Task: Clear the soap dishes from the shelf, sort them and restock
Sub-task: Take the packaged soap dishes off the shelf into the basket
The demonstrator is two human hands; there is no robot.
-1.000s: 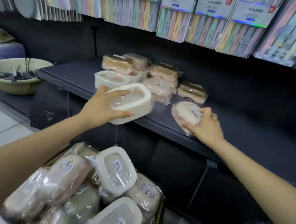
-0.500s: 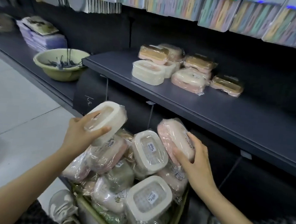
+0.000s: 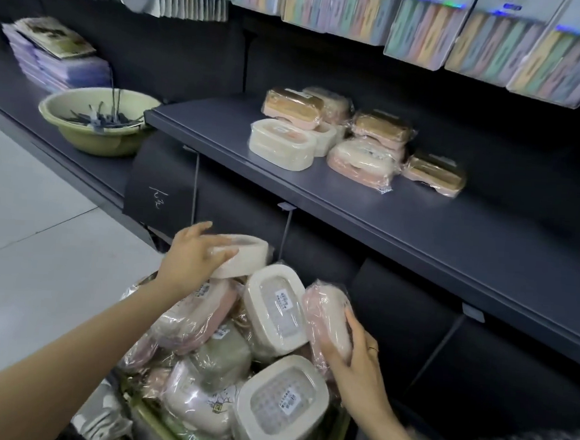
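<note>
1 head view, angled forward and down, close over hands, shelf (image 3: 368, 204) seemingly just beyond

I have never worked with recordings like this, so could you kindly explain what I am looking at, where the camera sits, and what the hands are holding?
There is no machine here: a person works with bare hands, and the single picture comes from a wide-angle camera worn on the head, looking forward and down.

The left hand grips a cream soap dish over a heaped pile of wrapped soap dishes in a container low in the picture. The right hand holds a pink wrapped soap dish at the pile's right side.

Above, on the dark shelf, a small group of soap dishes is not yet cleared. To the left stands a green basin holding dark items I cannot identify. Pastel packs hang along the top.
</note>
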